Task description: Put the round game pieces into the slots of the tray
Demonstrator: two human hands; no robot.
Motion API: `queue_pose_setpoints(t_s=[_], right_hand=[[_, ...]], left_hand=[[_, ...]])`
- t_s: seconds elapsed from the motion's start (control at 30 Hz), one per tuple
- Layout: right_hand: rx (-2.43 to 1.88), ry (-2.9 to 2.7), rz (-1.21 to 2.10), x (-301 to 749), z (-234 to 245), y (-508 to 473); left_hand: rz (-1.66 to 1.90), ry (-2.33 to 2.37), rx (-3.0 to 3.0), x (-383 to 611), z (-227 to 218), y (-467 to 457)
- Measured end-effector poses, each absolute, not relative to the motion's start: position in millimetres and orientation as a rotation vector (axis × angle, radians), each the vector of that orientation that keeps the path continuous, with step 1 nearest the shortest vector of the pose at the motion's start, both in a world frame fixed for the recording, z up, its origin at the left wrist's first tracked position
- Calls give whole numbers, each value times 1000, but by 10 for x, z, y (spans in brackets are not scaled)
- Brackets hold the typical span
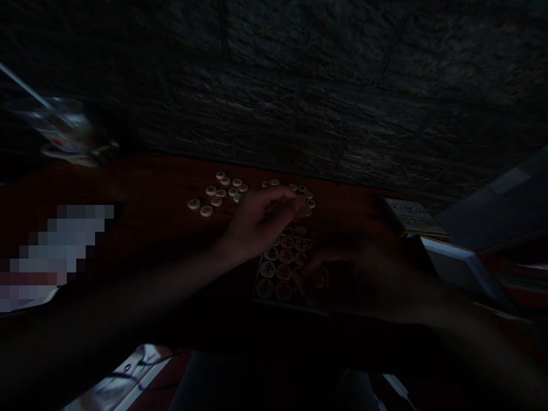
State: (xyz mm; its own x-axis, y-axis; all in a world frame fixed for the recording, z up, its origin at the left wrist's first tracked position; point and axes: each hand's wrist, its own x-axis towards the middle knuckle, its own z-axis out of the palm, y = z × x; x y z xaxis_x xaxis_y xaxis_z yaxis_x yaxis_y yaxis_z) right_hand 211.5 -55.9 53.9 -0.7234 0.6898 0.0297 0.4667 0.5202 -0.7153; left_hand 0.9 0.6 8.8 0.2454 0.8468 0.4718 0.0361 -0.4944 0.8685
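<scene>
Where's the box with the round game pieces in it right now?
In the head view the box sits just right of centre on the table, below the left hand, with the right hand at its right edge.

Legible text: none; the scene is too dark.
- Round pieces laid in rows (269, 269), near centre: one character on each disc, some dark and some red. The strokes are too dim to read.
- Loose round pieces (218, 194), far centre: single red or dark characters, too small to make out.
- Flat box (413, 216), far right: dark scrawled marks on a pale lid, illegible.
- Paper (124, 379), near left: blurred dark lines, unreadable.
</scene>
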Motion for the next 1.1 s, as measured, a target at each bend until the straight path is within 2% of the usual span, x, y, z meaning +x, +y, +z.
queue_pose_setpoints(t_s=[0.73,1.1], right_hand=[[-1051,-2579,1072,2108,437,-552],[-947,-2460,1151,2237,490,-436]], left_hand=[[1351,817,1772,17,96,29],[1387,800,1758,12,84,60]])
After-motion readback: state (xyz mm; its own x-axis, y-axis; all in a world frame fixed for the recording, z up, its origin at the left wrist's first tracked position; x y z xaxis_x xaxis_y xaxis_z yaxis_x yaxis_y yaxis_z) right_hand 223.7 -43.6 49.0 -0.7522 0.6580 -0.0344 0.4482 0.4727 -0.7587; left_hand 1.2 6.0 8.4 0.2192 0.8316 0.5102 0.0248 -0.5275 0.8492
